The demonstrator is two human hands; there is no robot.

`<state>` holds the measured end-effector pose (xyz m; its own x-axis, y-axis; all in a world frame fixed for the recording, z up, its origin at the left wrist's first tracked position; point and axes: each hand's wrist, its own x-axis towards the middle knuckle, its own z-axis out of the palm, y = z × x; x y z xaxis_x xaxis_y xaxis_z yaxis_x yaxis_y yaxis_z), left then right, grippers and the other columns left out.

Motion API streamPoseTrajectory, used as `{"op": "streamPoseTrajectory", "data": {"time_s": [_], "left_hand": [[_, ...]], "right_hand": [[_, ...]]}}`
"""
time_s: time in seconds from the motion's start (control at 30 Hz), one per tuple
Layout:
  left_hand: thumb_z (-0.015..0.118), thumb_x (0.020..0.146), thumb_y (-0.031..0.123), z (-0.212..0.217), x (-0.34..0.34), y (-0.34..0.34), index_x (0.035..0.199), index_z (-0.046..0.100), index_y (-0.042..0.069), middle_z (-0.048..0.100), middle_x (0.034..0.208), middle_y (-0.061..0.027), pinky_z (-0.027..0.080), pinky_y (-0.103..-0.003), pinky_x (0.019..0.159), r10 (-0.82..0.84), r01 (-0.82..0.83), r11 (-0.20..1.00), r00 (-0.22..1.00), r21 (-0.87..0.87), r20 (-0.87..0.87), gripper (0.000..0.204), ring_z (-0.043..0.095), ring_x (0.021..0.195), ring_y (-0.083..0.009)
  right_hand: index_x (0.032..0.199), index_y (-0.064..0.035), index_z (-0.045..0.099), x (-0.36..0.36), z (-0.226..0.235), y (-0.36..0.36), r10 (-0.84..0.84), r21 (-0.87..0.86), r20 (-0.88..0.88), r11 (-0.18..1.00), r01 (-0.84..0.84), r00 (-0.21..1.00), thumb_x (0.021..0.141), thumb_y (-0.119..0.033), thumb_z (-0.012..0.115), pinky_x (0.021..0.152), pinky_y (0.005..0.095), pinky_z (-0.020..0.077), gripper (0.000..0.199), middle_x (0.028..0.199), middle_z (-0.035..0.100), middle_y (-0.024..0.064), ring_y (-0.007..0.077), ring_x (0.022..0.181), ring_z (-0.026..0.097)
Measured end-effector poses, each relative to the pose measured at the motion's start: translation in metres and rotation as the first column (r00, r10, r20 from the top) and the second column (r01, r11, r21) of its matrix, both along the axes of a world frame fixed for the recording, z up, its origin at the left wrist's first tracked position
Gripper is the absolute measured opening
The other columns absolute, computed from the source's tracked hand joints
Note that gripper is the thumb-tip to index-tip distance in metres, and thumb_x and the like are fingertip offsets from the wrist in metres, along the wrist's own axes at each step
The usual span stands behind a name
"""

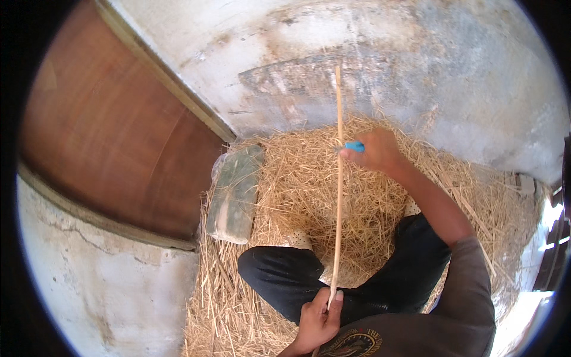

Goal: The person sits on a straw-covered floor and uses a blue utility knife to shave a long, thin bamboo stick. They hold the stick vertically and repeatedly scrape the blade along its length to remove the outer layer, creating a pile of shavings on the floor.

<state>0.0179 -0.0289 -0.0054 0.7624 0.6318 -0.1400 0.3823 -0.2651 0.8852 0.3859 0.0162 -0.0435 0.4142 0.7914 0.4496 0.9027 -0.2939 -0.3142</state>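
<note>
A long, thin, pale wooden stick (339, 214) stands out from my lap toward the wall. Its near end is gripped in my left hand (319, 318), close to my body, with the thumb pressed along it. Farther up, my right hand (375, 150) is closed around a small tool with a blue handle (355, 146). The tool's short metal end meets the stick a little beyond its middle; whether it is a knife or another kind of cutter is too small to tell. The stick's far end overlaps the wall in view.
Loose straw (297, 178) and thin shavings cover the floor around my crossed legs (279, 273). At the left lies a greyish-green block (237, 193), beside a brown door panel (131, 131) in a frame. A stained plaster wall (416, 77) rises ahead.
</note>
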Motion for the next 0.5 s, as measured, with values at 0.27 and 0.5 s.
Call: {"op": "streamPoseTrajectory", "data": {"time_s": [0.27, 0.5], "left_hand": [[0.053, 0.096, 0.027, -0.001, -0.027, -0.016, 0.086, 0.053, 0.004, 0.043, 0.060, -0.0094, 0.036, -0.033, 0.051, -0.022, 0.024, 1.000, 0.994, 0.017, -0.105, 0.026, 0.041, 0.055, -0.0165], [0.051, 0.098, 0.024, -0.007, -0.063, -0.017, 0.084, 0.055, 0.007, 0.040, 0.063, 0.0024, 0.031, -0.026, 0.051, 0.035, -0.050, 0.989, 0.994, -0.138, -0.108, 0.022, 0.036, 0.058, -0.0088]], "right_hand": [[0.058, -0.0068, 0.058, 0.093, 0.006, -0.004, -0.430, -0.224, -0.150, 0.892, 0.393, 0.891, 0.080, -0.081, 0.036, 0.050, 0.0403, 0.0472, 0.080, 0.051, 0.053, 0.0066, 0.0213, 0.052, 0.057], [0.100, 0.0020, 0.066, 0.173, -0.072, -0.045, -0.760, -0.462, -0.312, 0.646, 0.608, 0.570, 0.078, -0.084, 0.030, 0.077, 0.0439, 0.0508, 0.096, 0.097, 0.067, 0.0197, 0.0294, 0.089, 0.066]]}}
